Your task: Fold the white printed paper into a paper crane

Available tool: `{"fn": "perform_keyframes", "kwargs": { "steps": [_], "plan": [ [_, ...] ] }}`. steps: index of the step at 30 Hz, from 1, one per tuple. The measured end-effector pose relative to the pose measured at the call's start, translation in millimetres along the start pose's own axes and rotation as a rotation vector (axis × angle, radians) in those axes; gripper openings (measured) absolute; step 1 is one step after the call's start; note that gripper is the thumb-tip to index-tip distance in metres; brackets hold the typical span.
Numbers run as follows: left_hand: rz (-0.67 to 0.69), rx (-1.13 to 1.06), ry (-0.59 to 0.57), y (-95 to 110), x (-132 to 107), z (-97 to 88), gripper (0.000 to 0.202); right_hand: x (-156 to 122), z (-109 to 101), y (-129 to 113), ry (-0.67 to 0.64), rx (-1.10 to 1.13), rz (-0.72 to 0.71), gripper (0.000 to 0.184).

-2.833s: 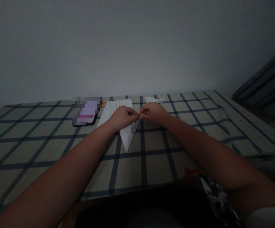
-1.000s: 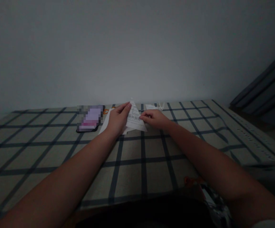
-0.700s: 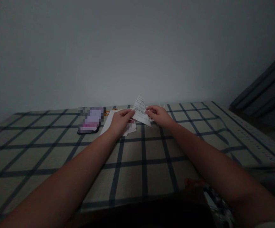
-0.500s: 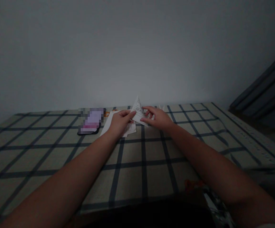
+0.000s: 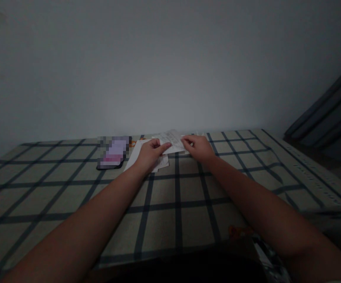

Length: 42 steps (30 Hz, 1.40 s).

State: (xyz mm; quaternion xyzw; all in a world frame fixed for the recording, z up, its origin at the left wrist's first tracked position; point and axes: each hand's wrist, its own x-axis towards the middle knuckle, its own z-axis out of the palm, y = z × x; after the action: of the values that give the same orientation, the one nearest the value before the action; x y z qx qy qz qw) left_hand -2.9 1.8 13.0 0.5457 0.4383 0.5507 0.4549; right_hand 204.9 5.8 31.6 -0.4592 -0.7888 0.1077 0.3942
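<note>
Between my two hands is a folded sheet of white paper [image 5: 173, 141] with faint writing or print on it. The thumb and fingers of my left hand [image 5: 151, 152] are closed on its left side. At its right edge my right hand [image 5: 199, 147] pinches the paper with thumb and forefinger. More loose white papers [image 5: 132, 155] lie on the cloth under and beside my left hand. Part of another pale paper piece [image 5: 201, 135] shows behind my right hand; its shape is mostly hidden.
A phone [image 5: 114, 153] with a lit, blurred screen lies left of the papers. The checked tablecloth [image 5: 188, 220] covers the surface up to a plain wall [image 5: 170, 67]. Dark folded fabric [image 5: 332, 106] hangs at the right.
The paper's upright pointed corner has come down, and the sheet now lies flatter and wider between my hands. My right fingers have closed onto its right edge.
</note>
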Motion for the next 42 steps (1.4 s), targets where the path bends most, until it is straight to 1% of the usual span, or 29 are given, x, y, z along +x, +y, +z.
{"fn": "perform_keyframes", "kwargs": {
  "steps": [2,4,6,8,10,13,15,17,20,23,25,28,30,32,33,34,37,38,40,42],
  "plan": [
    [-0.009,-0.003,-0.004,-1.0,0.2,-0.4,0.031,2.7,0.8,3.3,0.082,0.124,0.075,0.032],
    [-0.025,-0.031,-0.007,-1.9,0.1,-0.7,0.03,5.9,2.8,7.1,0.167,0.328,0.215,0.031],
    [-0.054,-0.047,-0.03,-2.7,-0.1,-0.8,0.029,8.3,4.4,9.4,0.19,0.453,0.293,0.028],
    [-0.081,-0.051,-0.055,-3.0,-0.4,-0.7,0.03,9.2,4.6,8.7,0.176,0.503,0.314,0.026],
    [-0.098,-0.101,-0.064,-2.0,-0.5,-0.1,0.034,8.7,3.5,5.5,0.14,0.49,0.301,0.026],
    [-0.103,-0.268,-0.049,2.4,0.0,1.2,0.039,6.7,1.8,-0.2,0.061,0.45,0.258,0.027],
    [-0.108,-0.345,-0.02,6.0,0.5,1.6,0.036,5.6,2.1,-2.0,0.009,0.443,0.24,0.026],
    [-0.128,-0.369,0.008,8.5,0.7,1.4,0.03,5.0,3.6,-1.8,-0.024,0.419,0.234,0.024],
    [-0.161,-0.318,0.008,8.9,0.2,0.6,0.026,4.9,5.9,0.6,-0.008,0.391,0.23,0.026],
    [-0.172,-0.225,-0.003,5.4,-0.1,-0.5,0.027,5.7,6.7,3.7,0.028,0.451,0.227,0.03],
    [-0.16,-0.182,-0.004,2.0,0.8,-1.4,0.028,6.5,7.1,6.2,0.045,0.461,0.227,0.033],
    [-0.127,-0.154,-0.022,-3.2,3.5,-3.1,0.029,7.8,8.8,10.7,0.068,0.412,0.23,0.035],
    [-0.105,-0.158,-0.03,-5.6,5.6,-4.5,0.03,8.2,10.4,13.2,0.059,0.392,0.239,0.035],
    [-0.095,-0.174,-0.018,-6.5,7.3,-6.1,0.031,7.8,11.0,14.9,0.038,0.374,0.237,0.03],
    [-0.096,-0.184,-0.006,-6.4,8.0,-7.0,0.032,7.3,10.8,15.4,0.031,0.358,0.22,0.027],
    [-0.101,-0.193,0.005,-6.1,8.6,-7.9,0.033,6.6,10.1,15.7,0.028,0.334,0.187,0.028],
    [-0.114,-0.227,0.029,-3.8,10.2,-10.7,0.034,3.7,6.5,15.6,0.015,0.188,-0.01,0.059],
    [-0.116,-0.238,0.032,-2.9,10.8,-11.5,0.034,2.7,5.2,15.2,0.0,0.122,-0.09,0.064],
    [-0.115,-0.259,0.042,-1.1,11.7,-12.9,0.033,0.8,3.2,13.4,-0.022,-0.009,-0.211,0.063],
    [-0.113,-0.268,0.045,0.5,12.2,-13.8,0.033,-0.7,1.9,10.8,-0.039,-0.127,-0.281,0.059]
  ]
}}
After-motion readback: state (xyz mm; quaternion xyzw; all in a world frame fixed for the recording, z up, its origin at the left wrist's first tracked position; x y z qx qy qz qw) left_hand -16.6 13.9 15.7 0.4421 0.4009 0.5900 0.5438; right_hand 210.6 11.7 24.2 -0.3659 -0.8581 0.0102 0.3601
